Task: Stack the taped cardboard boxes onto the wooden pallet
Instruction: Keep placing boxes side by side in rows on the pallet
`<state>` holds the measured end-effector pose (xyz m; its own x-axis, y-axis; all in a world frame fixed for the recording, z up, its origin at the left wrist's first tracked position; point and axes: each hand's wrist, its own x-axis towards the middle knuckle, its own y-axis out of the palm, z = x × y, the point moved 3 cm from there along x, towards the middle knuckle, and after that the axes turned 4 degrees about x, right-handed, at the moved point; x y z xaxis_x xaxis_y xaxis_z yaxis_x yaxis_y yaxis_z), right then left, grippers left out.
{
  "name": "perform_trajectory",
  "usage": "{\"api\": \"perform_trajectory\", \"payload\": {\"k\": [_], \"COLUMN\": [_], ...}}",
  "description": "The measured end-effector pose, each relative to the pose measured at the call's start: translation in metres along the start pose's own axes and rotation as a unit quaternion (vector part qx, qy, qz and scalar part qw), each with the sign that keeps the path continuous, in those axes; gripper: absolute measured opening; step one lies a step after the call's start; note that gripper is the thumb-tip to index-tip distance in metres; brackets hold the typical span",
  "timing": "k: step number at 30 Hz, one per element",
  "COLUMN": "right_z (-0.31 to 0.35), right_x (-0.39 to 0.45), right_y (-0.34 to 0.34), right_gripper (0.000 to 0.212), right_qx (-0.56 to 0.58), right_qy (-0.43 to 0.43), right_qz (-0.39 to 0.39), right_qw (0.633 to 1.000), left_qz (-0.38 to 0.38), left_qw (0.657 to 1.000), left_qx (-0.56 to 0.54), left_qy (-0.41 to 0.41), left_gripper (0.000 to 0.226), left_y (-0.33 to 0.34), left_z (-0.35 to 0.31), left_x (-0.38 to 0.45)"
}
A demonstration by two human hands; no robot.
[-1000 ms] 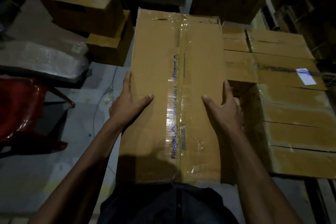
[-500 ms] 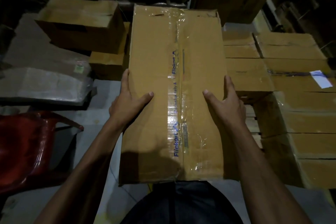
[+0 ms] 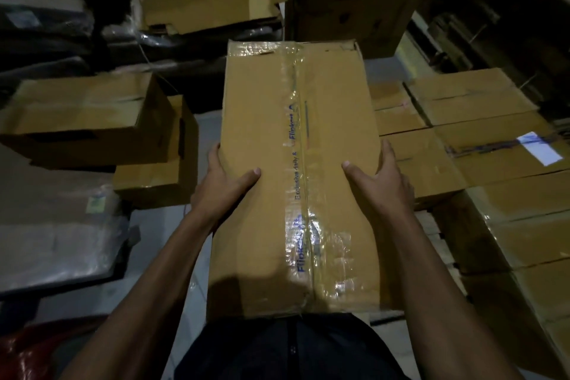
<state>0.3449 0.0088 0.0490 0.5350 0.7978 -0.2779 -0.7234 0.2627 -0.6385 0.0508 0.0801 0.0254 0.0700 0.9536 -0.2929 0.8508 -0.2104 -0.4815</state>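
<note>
— What's over at the left of the frame?

— At the lower left edge I see something red (image 3: 27, 352), blurred. Above it lies a grey bundle wrapped in clear plastic (image 3: 55, 244). Further up, at mid left, two brown cartons (image 3: 83, 114) sit one on the other, the upper one resting partly over the lower one (image 3: 154, 176).

— And your hands?

— My left hand (image 3: 225, 185) grips the left side of the long taped box (image 3: 296, 170): thumb lying flat on the top face, fingers going over the edge and out of sight. The box fills the middle of the frame, long axis running away from me, its near end against my dark shirt (image 3: 287, 348). A strip of clear tape (image 3: 300, 194) with blue print runs down its centre seam. My right hand (image 3: 382, 182) holds the right side the same way, thumb on top, fingers curled over the edge.

— Where are the stacked boxes?

— At the right of the frame, lower than the one I carry. Several taped boxes (image 3: 481, 139) lie side by side there; one carries a pale label (image 3: 538, 148). Between them and my right forearm, wooden slats of the pallet (image 3: 438, 234) show.

— Behind all that?

— Flattened cardboard (image 3: 209, 6) at upper centre and a tall brown carton (image 3: 354, 0) beside it.
</note>
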Motion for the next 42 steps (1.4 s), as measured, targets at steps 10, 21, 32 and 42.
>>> {"api": "perform_trajectory", "payload": {"k": [10, 21, 32, 42], "right_z": [0.009, 0.003, -0.006, -0.046], "right_x": [0.076, 0.079, -0.004, -0.080], "right_y": [-0.028, -0.045, -0.019, 0.007], "right_gripper": [0.091, 0.085, 0.076, 0.078], "right_qx": [0.046, 0.118, 0.131, 0.134], "right_qy": [0.093, 0.270, 0.393, 0.465], "right_qz": [-0.127, -0.326, -0.485, -0.515], "right_qw": [0.987, 0.898, 0.770, 0.708], "left_qz": [0.112, 0.328, 0.517, 0.578], "left_qw": [0.990, 0.914, 0.780, 0.710], "left_qx": [0.053, 0.113, 0.191, 0.254], "left_qy": [0.073, 0.212, 0.296, 0.313], "left_gripper": [0.104, 0.097, 0.105, 0.107], "left_y": [0.048, 0.145, 0.222, 0.256], "left_z": [-0.086, -0.183, -0.225, -0.197], "left_x": [0.139, 0.257, 0.227, 0.149]}}
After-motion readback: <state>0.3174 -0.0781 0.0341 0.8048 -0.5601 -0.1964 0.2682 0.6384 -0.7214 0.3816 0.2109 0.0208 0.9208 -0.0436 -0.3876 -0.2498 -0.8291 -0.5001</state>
